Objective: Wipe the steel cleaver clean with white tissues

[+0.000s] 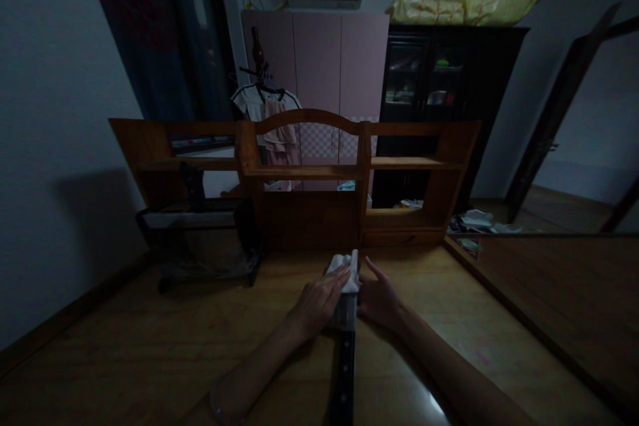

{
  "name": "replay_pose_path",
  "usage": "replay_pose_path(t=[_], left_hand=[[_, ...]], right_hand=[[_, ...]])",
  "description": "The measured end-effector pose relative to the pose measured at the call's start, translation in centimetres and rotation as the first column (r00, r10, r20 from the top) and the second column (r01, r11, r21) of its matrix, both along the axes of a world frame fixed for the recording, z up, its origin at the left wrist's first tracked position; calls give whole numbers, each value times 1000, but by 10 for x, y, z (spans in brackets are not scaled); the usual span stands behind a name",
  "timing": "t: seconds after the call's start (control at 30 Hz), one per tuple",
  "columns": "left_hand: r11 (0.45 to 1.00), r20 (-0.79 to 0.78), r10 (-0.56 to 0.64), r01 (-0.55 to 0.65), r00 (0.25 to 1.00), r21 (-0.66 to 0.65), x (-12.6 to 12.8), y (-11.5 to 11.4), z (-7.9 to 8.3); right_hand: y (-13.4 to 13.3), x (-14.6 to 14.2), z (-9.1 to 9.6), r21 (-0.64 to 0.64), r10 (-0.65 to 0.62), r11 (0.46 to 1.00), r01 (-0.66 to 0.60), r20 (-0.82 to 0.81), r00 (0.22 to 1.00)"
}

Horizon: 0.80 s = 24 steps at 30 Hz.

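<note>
A kitchen knife (345,312) with a broad blade and a black riveted handle (345,373) is in front of me, its handle pointing toward me. A crumpled white cloth or tissue (351,277) covers the far part of the blade. My left hand (319,299) is closed on the white cloth from the left, its fingers together and pressing it against the blade. On the other side, my right hand (380,294) is close against the blade and cloth with its thumb raised apart. Its other fingers are mostly hidden behind them.
On the wooden tabletop (239,353), a dark-framed stand (200,239) with a black-handled item is at the left. A wooden shelf unit (309,219) crosses the back. A raised wooden edge (524,319) runs along the right. The room is dim.
</note>
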State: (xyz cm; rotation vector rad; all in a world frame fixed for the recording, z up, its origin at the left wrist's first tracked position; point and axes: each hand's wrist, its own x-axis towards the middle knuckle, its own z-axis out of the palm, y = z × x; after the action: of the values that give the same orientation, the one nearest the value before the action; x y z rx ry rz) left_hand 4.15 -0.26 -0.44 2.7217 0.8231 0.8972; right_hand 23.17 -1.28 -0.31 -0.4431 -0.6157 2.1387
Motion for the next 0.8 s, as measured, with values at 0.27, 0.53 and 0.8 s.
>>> replay_pose_path(t=[0.27, 0.53, 0.8], left_hand=[[999, -120, -46, 44, 992, -16, 8, -10, 1], [937, 41, 344, -341, 938, -77, -1, 12, -18], [999, 4, -15, 15, 1000, -51, 7, -7, 3]], right_hand=[[3, 0, -7, 26, 30, 999, -29, -24, 999], [5, 5, -11, -2, 30, 1000, -31, -50, 998], [7, 2, -11, -10, 23, 1000, -23, -45, 999]])
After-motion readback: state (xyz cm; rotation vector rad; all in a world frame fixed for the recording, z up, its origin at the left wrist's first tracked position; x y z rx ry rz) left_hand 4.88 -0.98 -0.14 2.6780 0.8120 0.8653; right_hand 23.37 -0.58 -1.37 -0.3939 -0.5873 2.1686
